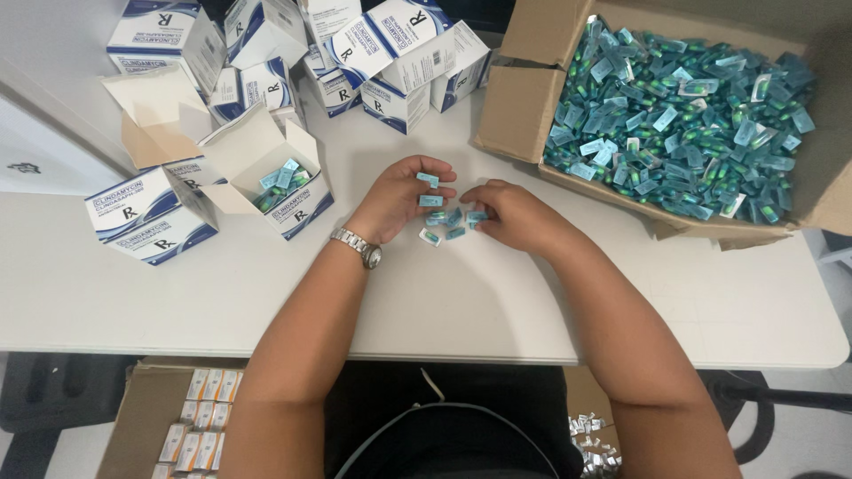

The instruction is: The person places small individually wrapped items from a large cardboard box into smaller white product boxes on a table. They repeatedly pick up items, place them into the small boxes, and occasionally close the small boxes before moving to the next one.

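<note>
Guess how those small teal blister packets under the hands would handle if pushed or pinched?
Teal blister packets lie flat and tiny, so probably light and prone to sliding on the smooth white table. Glossy film suggests slippery. The left hand pinches several together, so probably fairly stiff.

A white surface point(160, 293) is seen spanning the view from 9 to 3 o'clock, evenly lit, with only soft shadows cast on it. Below its front edge, at 7 o'clock, a dark chair base point(53, 390) is shown on a pale floor point(799, 448), which is also visible at 4 o'clock. At 9 o'clock a white panel point(35, 164) is set against the surface's far left edge.
</note>
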